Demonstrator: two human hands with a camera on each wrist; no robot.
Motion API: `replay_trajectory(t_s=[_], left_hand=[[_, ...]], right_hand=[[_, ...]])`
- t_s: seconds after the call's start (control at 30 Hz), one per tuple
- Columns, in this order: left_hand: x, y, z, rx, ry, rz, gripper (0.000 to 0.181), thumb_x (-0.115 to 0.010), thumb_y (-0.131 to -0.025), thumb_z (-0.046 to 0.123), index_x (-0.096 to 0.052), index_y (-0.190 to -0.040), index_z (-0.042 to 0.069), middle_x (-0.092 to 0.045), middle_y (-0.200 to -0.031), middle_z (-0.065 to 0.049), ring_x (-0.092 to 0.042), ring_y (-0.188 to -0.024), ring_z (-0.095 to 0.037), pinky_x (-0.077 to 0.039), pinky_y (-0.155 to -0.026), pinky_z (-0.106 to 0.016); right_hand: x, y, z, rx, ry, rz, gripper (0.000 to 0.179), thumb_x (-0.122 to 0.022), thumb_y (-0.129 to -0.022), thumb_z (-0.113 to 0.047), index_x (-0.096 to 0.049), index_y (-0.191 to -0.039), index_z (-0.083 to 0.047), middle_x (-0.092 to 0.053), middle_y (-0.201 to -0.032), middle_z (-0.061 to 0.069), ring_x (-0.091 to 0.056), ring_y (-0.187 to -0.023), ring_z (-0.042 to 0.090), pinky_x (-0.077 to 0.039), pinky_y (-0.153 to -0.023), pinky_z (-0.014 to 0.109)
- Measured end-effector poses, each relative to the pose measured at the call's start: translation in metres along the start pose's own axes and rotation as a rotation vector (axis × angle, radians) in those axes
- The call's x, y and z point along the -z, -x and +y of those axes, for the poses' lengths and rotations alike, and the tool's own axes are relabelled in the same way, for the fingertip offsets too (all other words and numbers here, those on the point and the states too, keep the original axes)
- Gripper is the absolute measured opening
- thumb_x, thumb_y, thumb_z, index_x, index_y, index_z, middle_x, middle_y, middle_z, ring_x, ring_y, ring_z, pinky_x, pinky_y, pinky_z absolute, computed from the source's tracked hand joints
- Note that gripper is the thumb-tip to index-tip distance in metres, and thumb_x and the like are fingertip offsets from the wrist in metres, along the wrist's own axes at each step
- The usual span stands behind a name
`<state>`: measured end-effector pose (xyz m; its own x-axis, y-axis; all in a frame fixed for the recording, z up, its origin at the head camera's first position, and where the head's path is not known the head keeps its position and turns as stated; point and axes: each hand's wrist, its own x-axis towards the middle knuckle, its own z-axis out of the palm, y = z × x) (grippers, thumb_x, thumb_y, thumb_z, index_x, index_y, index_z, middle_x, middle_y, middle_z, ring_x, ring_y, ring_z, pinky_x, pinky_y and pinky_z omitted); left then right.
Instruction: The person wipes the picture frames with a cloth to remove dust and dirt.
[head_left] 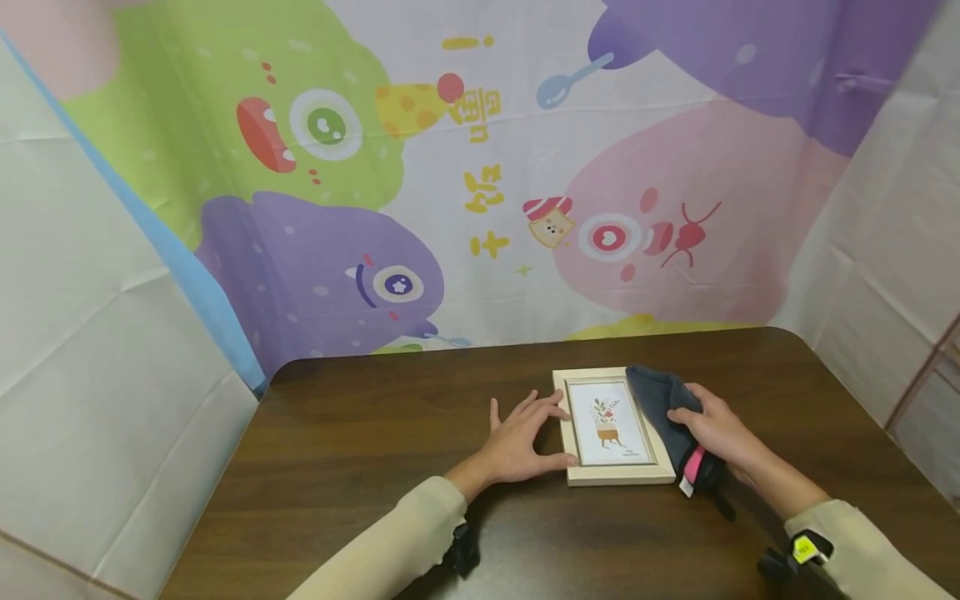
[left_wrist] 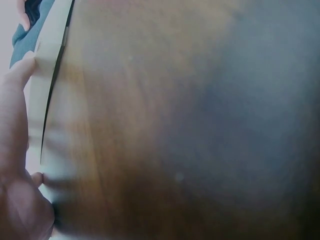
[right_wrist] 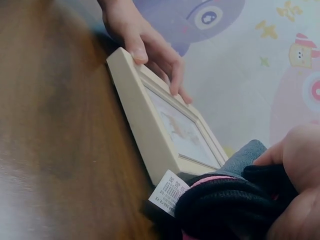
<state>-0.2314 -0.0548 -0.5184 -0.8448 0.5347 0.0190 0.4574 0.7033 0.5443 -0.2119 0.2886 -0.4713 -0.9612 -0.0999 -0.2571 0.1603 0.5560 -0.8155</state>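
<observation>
A cream picture frame with a plant print lies on the brown table, face up. Along its left side rests my left hand, fingers spread, with thumb and fingertips touching the border. My right hand grips a dark grey cloth that has pink and black parts. The cloth lies over the frame's right border. From the bunched cloth a white printed tag sticks out in the right wrist view. The left wrist view catches the left hand at the side of the frame.
The wooden table spans the lower part of the head view. Behind it hangs a curtain with cartoon monsters, and pale cloth panels stand at both sides. Dark straps with small devices sit on both sleeves.
</observation>
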Motion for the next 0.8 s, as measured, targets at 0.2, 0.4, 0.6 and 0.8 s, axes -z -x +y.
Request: replay_trajectory(t_s=[0.2,0.4,0.6,0.8], left_hand=[[0.001,0.000,0.000,-0.001,0.002,0.000,0.066,-0.076,-0.096,0.070,-0.061,-0.150,0.035,-0.031,-0.187,0.015,-0.028,-0.178,-0.028,0.002,-0.131,-0.090],[0.001,0.000,-0.001,-0.004,-0.004,0.001,0.066,-0.075,-0.096,0.071,-0.061,-0.151,0.035,-0.031,-0.187,0.016,-0.028,-0.178,-0.028,0.002,-0.131,-0.090],[0.002,0.001,0.001,-0.009,0.004,-0.002,0.066,-0.075,-0.097,0.070,-0.061,-0.150,0.035,-0.031,-0.187,0.016,-0.028,-0.178,-0.028,0.002,-0.131,-0.090],[0.003,0.002,0.001,-0.007,0.007,-0.004,0.065,-0.075,-0.097,0.070,-0.061,-0.150,0.035,-0.032,-0.187,0.016,-0.028,-0.178,-0.028,0.002,-0.131,-0.090]], right_hand=[[0.002,-0.013,-0.004,0.000,-0.016,-0.006,0.070,-0.048,-0.117,-0.021,-0.019,-0.170,0.015,-0.025,-0.175,0.046,-0.032,-0.160,0.061,-0.031,-0.131,0.074],[0.004,-0.026,-0.010,0.020,0.004,0.009,0.070,-0.047,-0.117,-0.022,-0.020,-0.169,0.016,-0.030,-0.172,0.048,-0.042,-0.154,0.059,-0.040,-0.125,0.068],[0.005,-0.041,-0.014,0.019,0.006,0.018,0.071,-0.047,-0.117,-0.021,-0.020,-0.170,0.016,-0.033,-0.171,0.047,-0.044,-0.154,0.056,-0.042,-0.125,0.065],[0.006,-0.057,-0.021,0.003,0.024,0.035,0.070,-0.046,-0.116,-0.022,-0.020,-0.170,0.016,-0.033,-0.171,0.047,-0.044,-0.154,0.058,-0.041,-0.129,0.069]])
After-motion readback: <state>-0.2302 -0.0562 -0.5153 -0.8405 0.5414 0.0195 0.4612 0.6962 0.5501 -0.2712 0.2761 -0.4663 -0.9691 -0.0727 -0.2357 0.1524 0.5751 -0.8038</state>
